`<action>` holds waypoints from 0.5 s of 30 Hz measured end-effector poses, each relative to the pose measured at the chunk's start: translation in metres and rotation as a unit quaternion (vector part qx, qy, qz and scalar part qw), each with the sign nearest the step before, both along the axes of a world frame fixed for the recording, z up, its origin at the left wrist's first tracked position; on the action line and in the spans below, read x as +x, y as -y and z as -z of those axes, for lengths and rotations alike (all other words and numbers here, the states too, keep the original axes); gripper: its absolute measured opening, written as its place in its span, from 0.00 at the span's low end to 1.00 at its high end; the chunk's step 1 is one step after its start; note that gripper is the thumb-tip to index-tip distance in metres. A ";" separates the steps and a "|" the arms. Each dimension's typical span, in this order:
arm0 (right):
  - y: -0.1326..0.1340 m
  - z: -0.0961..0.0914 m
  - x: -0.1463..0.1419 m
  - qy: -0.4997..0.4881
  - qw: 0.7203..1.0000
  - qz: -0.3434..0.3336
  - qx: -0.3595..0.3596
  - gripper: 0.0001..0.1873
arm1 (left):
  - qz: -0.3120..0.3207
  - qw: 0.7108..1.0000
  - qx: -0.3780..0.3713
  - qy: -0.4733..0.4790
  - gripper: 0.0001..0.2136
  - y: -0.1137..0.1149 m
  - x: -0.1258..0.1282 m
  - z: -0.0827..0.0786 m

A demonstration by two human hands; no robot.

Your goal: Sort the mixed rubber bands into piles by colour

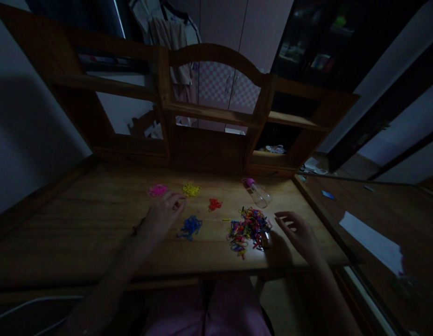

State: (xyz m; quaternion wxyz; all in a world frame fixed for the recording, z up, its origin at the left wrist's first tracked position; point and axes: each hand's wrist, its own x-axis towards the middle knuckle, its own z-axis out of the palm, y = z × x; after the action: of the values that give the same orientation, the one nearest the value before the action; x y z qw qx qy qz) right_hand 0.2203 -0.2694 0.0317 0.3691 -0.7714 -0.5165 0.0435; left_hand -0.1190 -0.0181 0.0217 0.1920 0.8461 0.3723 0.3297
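Small looped pieces that look like paper clips lie on the wooden desk in piles sorted by colour. My left hand (166, 208) hovers between the pink pile (157, 190), the yellow pile (192, 190) and the blue pile (190, 227), its fingers loosely bent and apart, with nothing visible in them. A small red pile (214, 204) sits further right. My right hand (296, 228) is just right of a larger mixed-colour pile (251, 227), thumb and fingers apart and holding nothing visible. One yellow piece (226, 220) lies alone left of the mixed pile.
Behind the mixed pile, a clear bottle (260, 195) with a pink lid lies on its side. A wooden shelf unit (209, 112) rises along the desk's back edge. To the right, a lower brown surface holds a white sheet (372, 240) and a blue card (327, 194).
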 end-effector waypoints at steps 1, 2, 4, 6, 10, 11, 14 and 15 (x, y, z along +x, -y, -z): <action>-0.002 -0.001 -0.003 0.006 1.000 -0.016 0.003 0.14 | 0.029 0.999 -0.024 0.011 0.11 0.021 0.008 -0.002; -0.005 -0.002 -0.006 0.010 0.999 -0.034 0.008 0.13 | 0.047 0.998 -0.042 0.025 0.10 0.043 0.015 -0.002; -0.015 -0.002 -0.008 0.017 0.998 -0.060 0.020 0.13 | 0.079 0.991 -0.083 0.063 0.09 0.082 0.031 0.000; -0.027 0.000 -0.004 0.017 0.997 -0.074 0.023 0.12 | 0.126 0.977 -0.150 0.082 0.09 0.113 0.044 0.007; -0.054 0.007 0.014 -0.001 0.996 -0.084 -0.026 0.12 | 0.134 0.943 -0.280 0.120 0.10 0.142 0.056 0.026; -0.061 0.009 0.017 0.001 0.995 -0.091 -0.044 0.12 | 0.122 0.936 -0.305 0.128 0.11 0.145 0.057 0.029; -0.080 0.010 0.022 0.034 0.983 -0.142 -0.110 0.11 | 0.098 0.926 -0.335 0.144 0.12 0.147 0.055 0.034; -0.085 0.009 0.022 0.046 0.977 -0.162 -0.130 0.10 | 0.098 0.925 -0.336 0.145 0.12 0.147 0.054 0.034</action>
State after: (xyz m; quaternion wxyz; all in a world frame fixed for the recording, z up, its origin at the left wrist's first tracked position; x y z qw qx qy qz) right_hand 0.2424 -0.1842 0.0226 0.2297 -0.7201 -0.6410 0.1334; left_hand -0.0649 -0.1651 -0.0128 0.5486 0.7068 0.3448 0.2839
